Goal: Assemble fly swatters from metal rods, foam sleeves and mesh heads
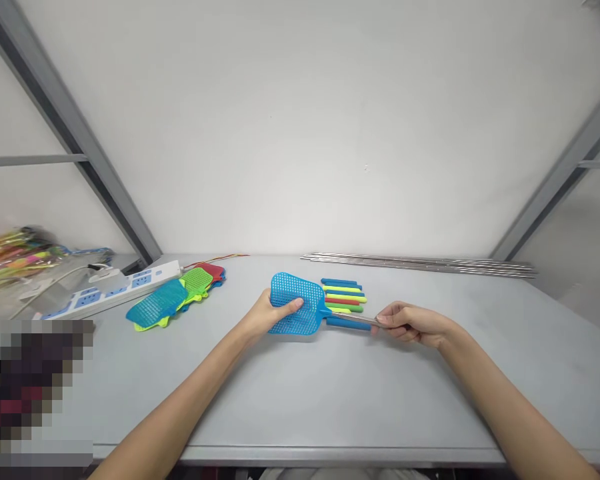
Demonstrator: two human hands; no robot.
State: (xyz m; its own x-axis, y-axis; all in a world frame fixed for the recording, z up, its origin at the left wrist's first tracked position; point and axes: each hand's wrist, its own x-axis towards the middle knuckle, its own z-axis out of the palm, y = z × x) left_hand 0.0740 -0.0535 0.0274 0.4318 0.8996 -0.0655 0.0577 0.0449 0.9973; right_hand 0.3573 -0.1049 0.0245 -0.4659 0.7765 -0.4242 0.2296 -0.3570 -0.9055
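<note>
Pinched between thumb and fingers, the rod (356,318) sits in my right hand (413,323), and its near end is lost among my fingertips. With my left hand (266,313) I clamp the blue head (306,321) from its outer edge, thumb flat on the mesh, fingers tucked beneath. I have the head just above the table (290,400) or resting on it; I cannot tell which. Rod and head meet at the head's narrow neck (326,313), roughly in one line.

I take this to be the joining step: rod into neck. Whether the tip is properly seated I cannot see from here. My next move seems to call for a firm push or twist along the rod's length, with the head braced in my left hand so that the thin neck doesn't bend. If it is already tight, a light tug would prove it.

Just beside the rod lies a blue tube (348,324), its end close by my right fingertips; I can't tell if they touch. More tubes (343,299) lie in a row behind it. Spare heads (157,303) overlap off to my left, and loose rods (420,264) lie along the back.
</note>
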